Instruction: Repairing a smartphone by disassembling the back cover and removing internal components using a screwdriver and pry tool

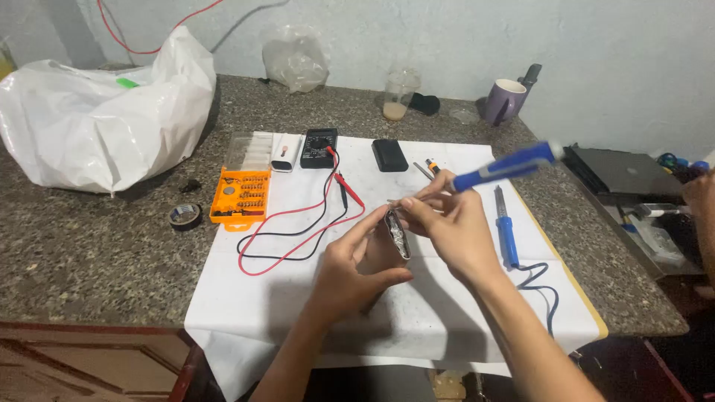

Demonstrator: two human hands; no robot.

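My left hand holds a small open metal tin on its edge above the white paper sheet. My right hand grips a blue-handled soldering iron, its handle pointing up to the right and its tip at the top of the tin. The fingers of both hands meet around the tin.
On the sheet lie a black multimeter with red and black leads, an orange bit case, a white power bank, a black box, a second blue tool. A white plastic bag, tape roll, purple mug, laptop sit around.
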